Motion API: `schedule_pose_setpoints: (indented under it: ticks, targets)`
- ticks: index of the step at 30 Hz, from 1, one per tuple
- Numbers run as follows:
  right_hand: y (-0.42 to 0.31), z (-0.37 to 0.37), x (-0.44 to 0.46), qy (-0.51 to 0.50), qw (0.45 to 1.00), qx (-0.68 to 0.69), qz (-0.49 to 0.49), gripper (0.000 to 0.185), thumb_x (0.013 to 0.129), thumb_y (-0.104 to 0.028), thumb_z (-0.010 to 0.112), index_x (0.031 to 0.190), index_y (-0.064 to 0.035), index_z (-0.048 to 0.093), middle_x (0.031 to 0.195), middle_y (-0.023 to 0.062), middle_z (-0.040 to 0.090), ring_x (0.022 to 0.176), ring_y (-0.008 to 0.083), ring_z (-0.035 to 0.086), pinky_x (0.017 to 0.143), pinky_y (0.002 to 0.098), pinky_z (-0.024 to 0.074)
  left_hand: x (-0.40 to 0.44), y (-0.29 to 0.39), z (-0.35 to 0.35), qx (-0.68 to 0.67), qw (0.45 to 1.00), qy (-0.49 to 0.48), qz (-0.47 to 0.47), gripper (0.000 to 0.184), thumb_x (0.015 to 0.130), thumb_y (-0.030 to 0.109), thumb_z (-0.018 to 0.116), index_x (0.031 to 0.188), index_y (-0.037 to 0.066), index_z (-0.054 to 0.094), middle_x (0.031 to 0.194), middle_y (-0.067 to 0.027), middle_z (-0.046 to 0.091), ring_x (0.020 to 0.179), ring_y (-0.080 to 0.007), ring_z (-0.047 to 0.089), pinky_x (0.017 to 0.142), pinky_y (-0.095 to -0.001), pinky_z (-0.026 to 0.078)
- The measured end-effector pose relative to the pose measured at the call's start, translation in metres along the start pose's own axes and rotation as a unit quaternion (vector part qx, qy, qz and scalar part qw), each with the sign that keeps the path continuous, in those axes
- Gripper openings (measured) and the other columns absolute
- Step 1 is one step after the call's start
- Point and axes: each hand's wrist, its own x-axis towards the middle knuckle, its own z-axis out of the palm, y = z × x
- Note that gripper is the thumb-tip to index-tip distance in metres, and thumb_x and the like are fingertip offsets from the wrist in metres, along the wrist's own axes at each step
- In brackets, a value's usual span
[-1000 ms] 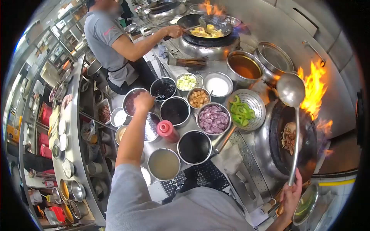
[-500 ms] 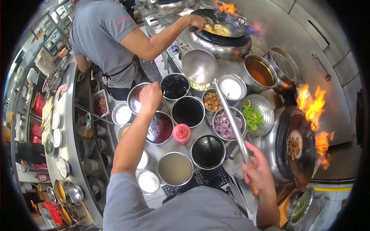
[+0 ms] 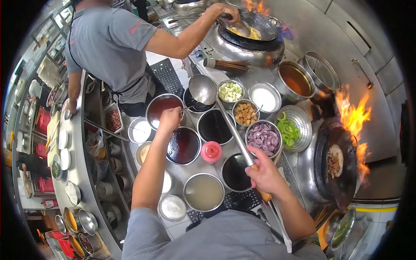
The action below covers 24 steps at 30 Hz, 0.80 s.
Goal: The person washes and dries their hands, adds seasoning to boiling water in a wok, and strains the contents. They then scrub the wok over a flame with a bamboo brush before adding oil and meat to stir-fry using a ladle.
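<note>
My right hand point(image 3: 265, 174) is closed around the wooden handle of a long metal ladle point(image 3: 237, 136). Its bowl point(image 3: 202, 89) hangs over a pot of dark liquid point(image 3: 193, 104), with a little pale matter inside. In my left hand point(image 3: 172, 118), fingers pinched together, is a small metal spoon point(image 3: 187, 108), its tip pointing towards the ladle bowl. That hand is above the edge between a pot of red sauce point(image 3: 161, 108) and a pot of dark red liquid point(image 3: 183, 145). A red squeeze bottle point(image 3: 211, 152) stands close by.
On my right, flames point(image 3: 354, 121) rise behind a wok point(image 3: 344, 173) holding food. Chopped red onion point(image 3: 263, 139), green pepper point(image 3: 287, 132) in a strainer, and an oil pot point(image 3: 296, 80) stand nearby. A co-worker point(image 3: 117, 47) works a second wok point(image 3: 260, 28) at upper left.
The ladle bowl has swung left and down, uncovering a pot of chopped green vegetable and a bamboo brush. My left hand has lowered slightly, and the spoon now shows. The co-worker's ladle has lifted.
</note>
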Motion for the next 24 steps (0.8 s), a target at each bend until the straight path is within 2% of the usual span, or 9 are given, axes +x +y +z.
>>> schedule_pose_setpoints:
  ticks: [5, 10, 11, 13, 15, 16, 18, 20, 24]
  targets:
    - [0.0, 0.001, 0.004, -0.022, 0.997, 0.066, 0.027, 0.065, 0.092, -0.001, 0.06, 0.152, -0.0118, 0.035, 0.079, 0.0047, 0.056, 0.05, 0.0108, 0.053, 0.044, 0.0261, 0.042, 0.001, 0.0, -0.001, -0.016, 1.0, -0.003, 0.0, 0.032, 0.095, 0.025, 0.055, 0.074, 0.003, 0.061, 0.056, -0.0001, 0.05, 0.045, -0.0108, 0.044, 0.044, -0.0286, 0.032]
    - [0.028, -0.02, -0.012, -0.109, 0.901, 0.419, 0.025, 0.066, 0.093, -0.006, 0.057, 0.153, -0.0116, 0.031, 0.083, 0.008, 0.055, 0.049, 0.0114, 0.051, 0.043, 0.0267, 0.0427, 0.023, -0.011, 0.01, 0.049, 0.997, 0.033, 0.04, 0.038, 0.099, 0.031, 0.054, 0.07, 0.007, 0.061, 0.057, 0.0003, 0.052, 0.049, -0.0089, 0.047, 0.044, -0.0275, 0.033]
    - [0.039, -0.023, -0.023, -0.13, 0.863, 0.488, 0.012, 0.065, 0.094, -0.006, 0.057, 0.153, -0.012, 0.031, 0.084, 0.0083, 0.055, 0.049, 0.0113, 0.051, 0.042, 0.0264, 0.0427, 0.026, -0.011, 0.013, 0.095, 0.993, 0.028, 0.057, 0.047, 0.098, 0.037, 0.056, 0.071, 0.001, 0.065, 0.061, -0.0106, 0.062, 0.052, -0.0214, 0.059, 0.049, -0.0349, 0.044]
    - [0.052, -0.033, -0.053, -0.123, 0.843, 0.523, -0.026, 0.066, 0.094, -0.004, 0.055, 0.154, -0.0147, 0.031, 0.086, 0.0094, 0.052, 0.046, 0.0113, 0.048, 0.04, 0.0267, 0.0422, 0.037, -0.025, 0.02, 0.278, 0.945, 0.054, 0.162, 0.05, 0.097, 0.042, 0.058, 0.077, -0.003, 0.07, 0.063, -0.0153, 0.065, 0.058, -0.0291, 0.066, 0.061, -0.0426, 0.051]
    - [0.069, -0.052, -0.096, -0.074, 0.841, 0.533, -0.062, 0.07, 0.093, -0.001, 0.054, 0.156, -0.0184, 0.029, 0.087, 0.0103, 0.051, 0.044, 0.0118, 0.047, 0.039, 0.0277, 0.0421, 0.04, -0.031, 0.023, 0.45, 0.862, 0.079, 0.22, 0.057, 0.095, 0.051, 0.059, 0.089, -0.004, 0.073, 0.074, -0.0246, 0.07, 0.074, -0.0421, 0.07, 0.073, -0.0504, 0.053]
    - [0.077, -0.064, -0.124, -0.006, 0.842, 0.535, -0.077, 0.073, 0.09, 0.0, 0.056, 0.155, -0.0182, 0.03, 0.085, 0.0109, 0.054, 0.043, 0.0123, 0.048, 0.039, 0.0276, 0.0419, -0.011, 0.022, 0.029, 0.491, 0.854, 0.012, 0.168, 0.06, 0.093, 0.056, 0.06, 0.102, -0.002, 0.074, 0.09, -0.0294, 0.071, 0.094, -0.0468, 0.068, 0.082, -0.0536, 0.052]
    - [0.081, -0.093, -0.18, 0.13, 0.884, 0.434, -0.111, 0.073, 0.09, 0.002, 0.056, 0.155, -0.0186, 0.03, 0.083, 0.01, 0.056, 0.043, 0.0123, 0.05, 0.039, 0.0272, 0.0419, -0.023, 0.02, 0.017, 0.509, 0.842, 0.056, 0.17, 0.061, 0.092, 0.055, 0.064, 0.118, 0.0, 0.071, 0.111, -0.0266, 0.07, 0.107, -0.0436, 0.066, 0.092, -0.0502, 0.05]
    - [0.09, -0.125, -0.236, 0.278, 0.92, 0.259, -0.099, 0.073, 0.09, 0.003, 0.056, 0.155, -0.0189, 0.031, 0.081, 0.008, 0.058, 0.044, 0.0118, 0.051, 0.04, 0.0268, 0.0416, -0.085, 0.049, 0.01, 0.327, 0.914, 0.041, 0.237, 0.04, 0.095, 0.03, 0.069, 0.118, -0.003, 0.07, 0.11, -0.0209, 0.073, 0.104, -0.0285, 0.07, 0.091, -0.0396, 0.052]
    - [0.102, -0.169, -0.327, 0.453, 0.889, 0.005, 0.066, 0.07, 0.089, 0.001, 0.058, 0.154, -0.0107, 0.036, 0.077, 0.0031, 0.055, 0.049, 0.0111, 0.052, 0.047, 0.0277, 0.0438, -0.199, 0.094, 0.005, 0.254, 0.926, 0.069, 0.271, 0.027, 0.102, 0.022, 0.06, 0.113, -0.002, 0.068, 0.1, -0.0077, 0.073, 0.084, -0.0108, 0.064, 0.066, -0.0239, 0.047]
